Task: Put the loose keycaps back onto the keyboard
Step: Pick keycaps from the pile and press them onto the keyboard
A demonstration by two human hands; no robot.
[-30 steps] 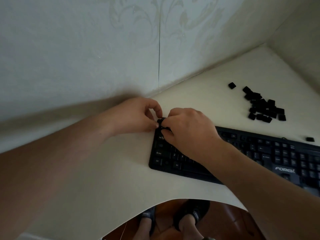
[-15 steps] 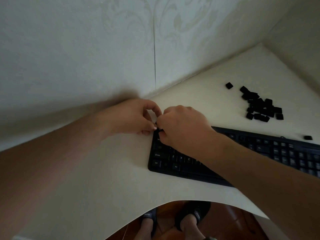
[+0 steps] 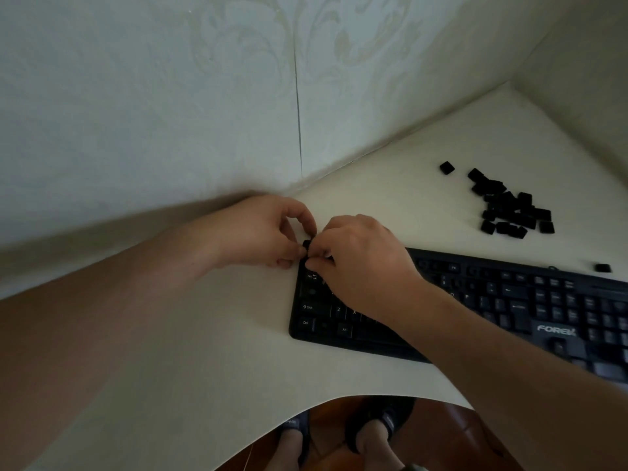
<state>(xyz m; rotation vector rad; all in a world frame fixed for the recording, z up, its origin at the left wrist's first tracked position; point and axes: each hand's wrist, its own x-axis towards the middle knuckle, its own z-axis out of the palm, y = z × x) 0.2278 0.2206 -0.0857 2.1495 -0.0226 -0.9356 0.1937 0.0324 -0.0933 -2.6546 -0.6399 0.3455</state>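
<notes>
A black keyboard [image 3: 509, 300] lies across the white desk, running off the right edge. Both hands meet at its top left corner. My left hand [image 3: 261, 232] pinches a small black keycap [image 3: 307, 244] between thumb and forefinger at that corner. My right hand [image 3: 356, 256] lies over the keyboard's upper left keys with its fingers curled down onto the same keycap; the fingertips hide the socket below. A pile of several loose black keycaps [image 3: 509, 209] sits on the desk behind the keyboard, with one apart [image 3: 446, 167] and another single keycap [image 3: 602, 267] near the right edge.
The white desk [image 3: 204, 334] fits into a corner between two patterned walls [image 3: 170, 96]. Its curved front edge shows the floor and my feet in dark sandals [image 3: 373, 426] below.
Both hands stay at the keyboard's top left corner, pressed a little closer together around the keycap. The view has shifted slightly.
</notes>
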